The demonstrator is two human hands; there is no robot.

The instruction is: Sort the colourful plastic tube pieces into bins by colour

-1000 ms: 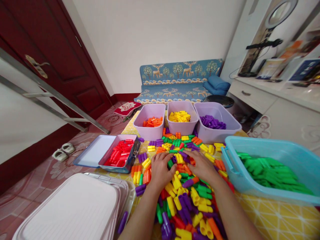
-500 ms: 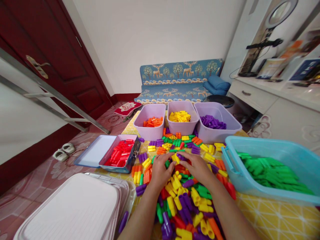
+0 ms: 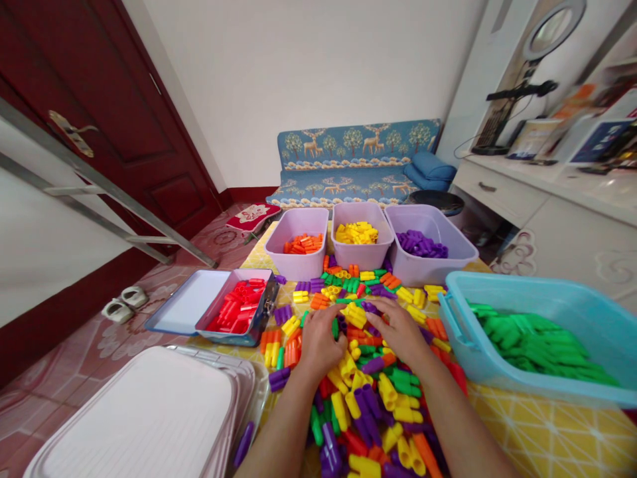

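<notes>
Both my hands reach over a pile of colourful plastic tube-shaped toy pieces (image 3: pixel 358 398), several of them joined side by side. My left hand (image 3: pixel 320 338) is open, its fingers curved and the thumb apart, beside a dark green piece. A small purple plastic piece (image 3: pixel 369 307) sits between the thumb and index finger of my right hand (image 3: pixel 399 328). Joined yellow pieces (image 3: pixel 355 315) lie between the two hands. Rows of joined pieces (image 3: pixel 348 285) in mixed colours lie beyond my fingertips.
Three lilac bins stand at the back, holding orange pieces (image 3: pixel 303 244), yellow pieces (image 3: pixel 357 233) and purple pieces (image 3: pixel 422 244). A blue tub (image 3: pixel 527 285) of green pieces is on the right. At left are an open case (image 3: pixel 263 315) with red pieces and stacked white lids (image 3: pixel 139 411).
My right hand has moved slightly right with the purple piece, widening the gap between my hands. More of the joined yellow pieces now shows. My left thumb has dropped a little.
</notes>
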